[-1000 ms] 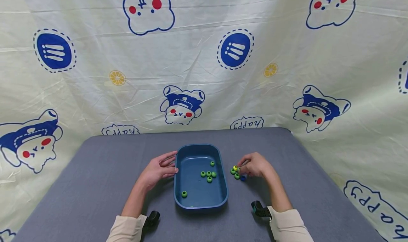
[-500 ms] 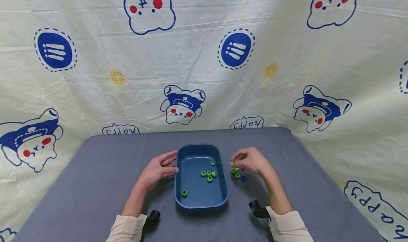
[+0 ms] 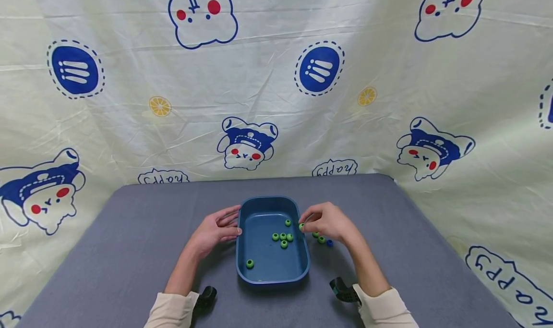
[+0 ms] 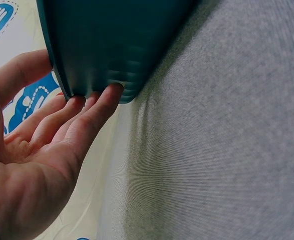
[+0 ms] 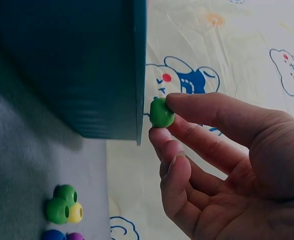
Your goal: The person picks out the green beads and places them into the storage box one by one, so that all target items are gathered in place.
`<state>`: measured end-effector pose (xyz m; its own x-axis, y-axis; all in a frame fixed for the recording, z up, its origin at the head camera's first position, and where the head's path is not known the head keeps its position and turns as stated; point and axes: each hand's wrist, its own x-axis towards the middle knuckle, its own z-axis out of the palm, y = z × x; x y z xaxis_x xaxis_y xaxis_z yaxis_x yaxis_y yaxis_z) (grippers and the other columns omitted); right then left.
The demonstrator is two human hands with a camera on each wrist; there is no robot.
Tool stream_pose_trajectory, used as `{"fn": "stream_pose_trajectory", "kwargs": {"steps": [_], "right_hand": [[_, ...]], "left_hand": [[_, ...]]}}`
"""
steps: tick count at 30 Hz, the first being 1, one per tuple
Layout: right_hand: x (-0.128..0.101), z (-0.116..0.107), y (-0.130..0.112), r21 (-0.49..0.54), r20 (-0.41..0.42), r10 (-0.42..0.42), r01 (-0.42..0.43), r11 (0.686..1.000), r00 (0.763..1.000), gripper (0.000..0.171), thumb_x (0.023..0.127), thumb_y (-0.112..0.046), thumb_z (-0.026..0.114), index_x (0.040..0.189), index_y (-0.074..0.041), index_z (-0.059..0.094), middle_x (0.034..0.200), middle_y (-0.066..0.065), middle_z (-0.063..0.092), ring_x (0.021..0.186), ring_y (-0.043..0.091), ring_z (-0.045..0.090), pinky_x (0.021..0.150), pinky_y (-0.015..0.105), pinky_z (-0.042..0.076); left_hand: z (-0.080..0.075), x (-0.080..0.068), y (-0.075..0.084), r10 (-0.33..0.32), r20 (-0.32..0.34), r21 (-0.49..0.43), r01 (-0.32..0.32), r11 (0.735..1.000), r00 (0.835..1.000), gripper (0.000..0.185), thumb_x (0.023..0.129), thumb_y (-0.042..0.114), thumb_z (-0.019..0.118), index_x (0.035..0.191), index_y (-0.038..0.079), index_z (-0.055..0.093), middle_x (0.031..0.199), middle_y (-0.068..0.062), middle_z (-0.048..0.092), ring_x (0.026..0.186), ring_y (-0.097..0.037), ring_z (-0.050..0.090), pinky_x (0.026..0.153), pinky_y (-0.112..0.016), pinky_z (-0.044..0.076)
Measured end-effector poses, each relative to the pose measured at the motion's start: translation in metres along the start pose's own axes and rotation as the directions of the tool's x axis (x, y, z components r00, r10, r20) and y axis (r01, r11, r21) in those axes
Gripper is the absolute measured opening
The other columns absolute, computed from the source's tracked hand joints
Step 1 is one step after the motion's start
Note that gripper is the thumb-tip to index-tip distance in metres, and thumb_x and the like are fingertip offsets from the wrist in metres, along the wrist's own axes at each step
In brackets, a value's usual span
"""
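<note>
Backdrop: pale printed cloth with blue cartoon figures, hanging behind and to both sides of the surface.

Grey fabric-covered surface, seen from above in the head view.

Blue tray, oblong, rounded corners, at the middle of the surface. Inside it lie six green beads: a tight cluster of four near the centre, one alone toward the far end, one alone toward the near end.

Left hand lies against the tray's left wall. Fingers straight, tips touching the outside of the wall; the left wrist view shows the fingertips pressed to the tray's lower edge and the thumb at the rim. Nothing enclosed in this hand.

Right hand is at the tray's right rim. Grip narrow: thumb and forefinger pinch one green bead, held just at the rim's edge, above the surface. Other fingers loosely curled beneath.

Loose beads lie on the surface just right of the tray, below the right hand: two green, one yellow, one blue, one purple, per the right wrist view, huddled close together.
</note>
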<state>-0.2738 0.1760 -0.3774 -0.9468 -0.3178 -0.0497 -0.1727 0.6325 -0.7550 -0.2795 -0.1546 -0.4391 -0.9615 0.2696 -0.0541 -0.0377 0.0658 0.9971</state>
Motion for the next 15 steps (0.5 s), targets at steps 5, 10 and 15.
{"fn": "stream_pose_trajectory", "kwargs": {"steps": [5, 10, 15], "right_hand": [[0.0, 0.008, -0.006, -0.011, 0.017, -0.025, 0.025, 1.0, 1.0, 0.013, 0.086, -0.013, 0.077, 0.099, -0.009, 0.076, 0.087, 0.002, 0.074, 0.073, 0.023, 0.064, 0.064, 0.041, 0.058], [0.001, 0.015, -0.01, -0.028, 0.05, -0.066, 0.067, 0.997, 0.997, 0.01, 0.087, -0.013, 0.078, 0.097, -0.009, 0.077, 0.084, 0.002, 0.073, 0.071, 0.02, 0.061, 0.061, 0.032, 0.054], [0.002, 0.021, -0.011, -0.021, 0.081, -0.074, 0.076, 0.997, 0.994, 0.01, 0.088, -0.013, 0.078, 0.096, -0.008, 0.077, 0.081, 0.001, 0.072, 0.072, 0.016, 0.06, 0.061, 0.03, 0.053]], "left_hand": [[0.0, 0.0, -0.001, 0.009, 0.008, 0.002, -0.009, 1.0, 1.0, 0.065, 0.093, 0.001, 0.07, 0.153, 0.007, 0.044, 0.155, -0.021, 0.047, 0.137, -0.039, 0.053, 0.096, -0.042, 0.057], [0.0, 0.0, 0.0, 0.007, 0.006, 0.001, -0.007, 1.0, 1.0, 0.066, 0.093, 0.001, 0.071, 0.153, 0.007, 0.044, 0.154, -0.021, 0.047, 0.136, -0.039, 0.053, 0.096, -0.042, 0.057], [-0.001, 0.001, -0.001, 0.01, 0.016, -0.004, -0.01, 1.0, 1.0, 0.066, 0.093, 0.0, 0.07, 0.153, 0.007, 0.044, 0.155, -0.021, 0.046, 0.137, -0.039, 0.053, 0.096, -0.041, 0.058]]}}
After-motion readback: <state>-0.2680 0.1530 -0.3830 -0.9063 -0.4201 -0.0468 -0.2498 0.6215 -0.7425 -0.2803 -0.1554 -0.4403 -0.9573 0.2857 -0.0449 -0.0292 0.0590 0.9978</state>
